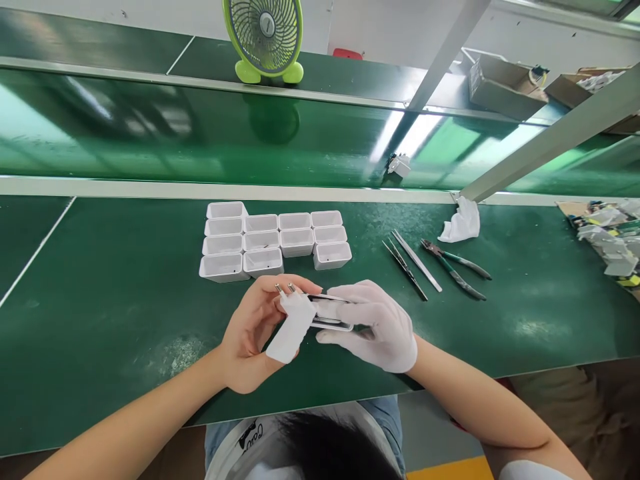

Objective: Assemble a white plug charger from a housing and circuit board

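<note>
While gripped, plug (293,323) near table edge (350,393)

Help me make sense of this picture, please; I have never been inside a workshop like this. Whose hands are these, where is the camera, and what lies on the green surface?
The camera sits on the worker's head and looks forward and down, so both arms reach in from the bottom edge. The bare left hand holds a white plug adapter with two metal pins at its top. The gloved right hand holds a flat dark and silver part against it.

On the green table, just beyond the hands, white plastic housings stand in rows with their open sides up. To the right lie two pairs of tweezers, green-handled pliers and a crumpled white cloth. Behind them runs a shiny green conveyor belt, and a small green fan stands beyond it.
</note>
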A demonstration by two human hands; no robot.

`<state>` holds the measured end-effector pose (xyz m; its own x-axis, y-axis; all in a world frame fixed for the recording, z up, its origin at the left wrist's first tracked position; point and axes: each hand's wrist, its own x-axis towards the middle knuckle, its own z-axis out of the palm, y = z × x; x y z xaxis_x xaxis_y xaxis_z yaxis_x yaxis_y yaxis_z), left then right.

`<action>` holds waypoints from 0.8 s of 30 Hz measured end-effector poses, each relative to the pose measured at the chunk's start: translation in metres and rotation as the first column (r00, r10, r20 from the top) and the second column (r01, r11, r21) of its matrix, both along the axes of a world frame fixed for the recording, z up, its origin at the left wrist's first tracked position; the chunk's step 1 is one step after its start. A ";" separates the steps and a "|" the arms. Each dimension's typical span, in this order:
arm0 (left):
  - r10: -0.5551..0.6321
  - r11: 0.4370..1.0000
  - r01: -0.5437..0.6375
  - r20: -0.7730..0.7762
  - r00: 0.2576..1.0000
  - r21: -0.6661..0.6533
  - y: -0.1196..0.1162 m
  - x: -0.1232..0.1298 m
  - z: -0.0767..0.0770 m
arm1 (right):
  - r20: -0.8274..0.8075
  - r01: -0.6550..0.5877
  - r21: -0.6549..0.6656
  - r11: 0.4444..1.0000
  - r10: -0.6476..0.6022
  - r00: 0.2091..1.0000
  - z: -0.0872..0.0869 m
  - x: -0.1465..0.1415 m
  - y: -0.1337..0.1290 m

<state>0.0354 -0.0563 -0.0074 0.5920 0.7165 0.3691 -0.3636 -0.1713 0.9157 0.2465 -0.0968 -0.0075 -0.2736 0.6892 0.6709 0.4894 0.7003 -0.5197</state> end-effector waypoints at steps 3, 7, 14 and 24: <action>-0.009 1.000 0.009 0.009 1.000 -0.018 0.002 0.002 0.002 | 0.060 -0.010 -0.065 0.998 0.014 0.998 0.000 0.000 0.000; -0.014 0.999 0.015 0.014 1.000 -0.049 0.003 0.003 0.003 | 0.193 0.099 0.097 0.990 -0.116 0.974 0.003 -0.001 0.000; -0.025 0.999 0.027 0.039 0.999 -0.039 -0.002 0.001 -0.002 | 0.213 0.079 0.076 0.994 -0.094 0.973 0.004 0.001 -0.001; -0.089 0.996 0.089 -0.010 0.996 -0.024 0.004 -0.001 -0.002 | 0.035 0.061 -0.114 0.992 -0.057 0.998 -0.006 -0.002 0.001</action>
